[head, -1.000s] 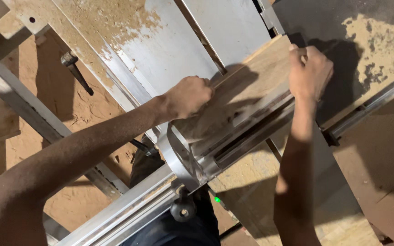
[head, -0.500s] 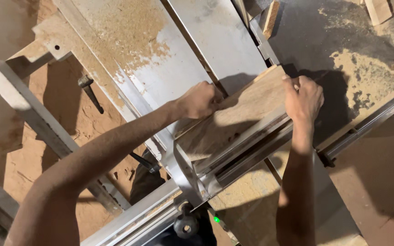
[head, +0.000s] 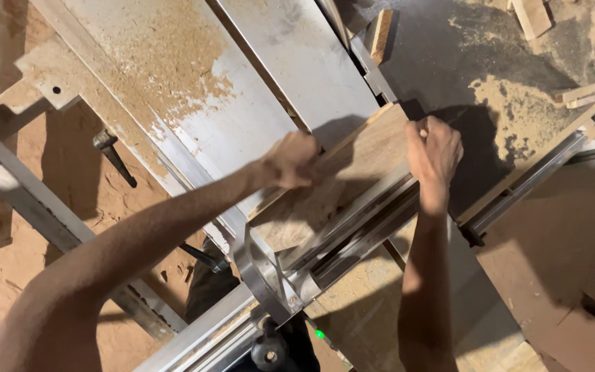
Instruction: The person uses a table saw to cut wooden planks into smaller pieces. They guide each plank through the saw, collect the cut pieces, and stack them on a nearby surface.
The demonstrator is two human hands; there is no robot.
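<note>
A flat wooden board (head: pixel 352 179) lies on the metal bed of a table saw (head: pixel 290 69), set against a long metal fence rail (head: pixel 359 234). My left hand (head: pixel 292 160) presses on the board's left edge, fingers curled over it. At the board's far right end, my right hand (head: pixel 435 151) grips the edge with closed fingers. Both forearms reach in from the bottom of the view. The saw blade itself is hidden.
Sawdust covers the machine top (head: pixel 166 62) and the floor (head: pixel 518 110). A black lever handle (head: pixel 113 157) sticks out at left. Small wood offcuts (head: pixel 531 15) lie at the top right, one block (head: pixel 380 34) near the table edge. A green light (head: pixel 319 335) glows below.
The view has shifted, so the board and both hands sit lower and further right in frame. Both hands have kept their hold on the board.
</note>
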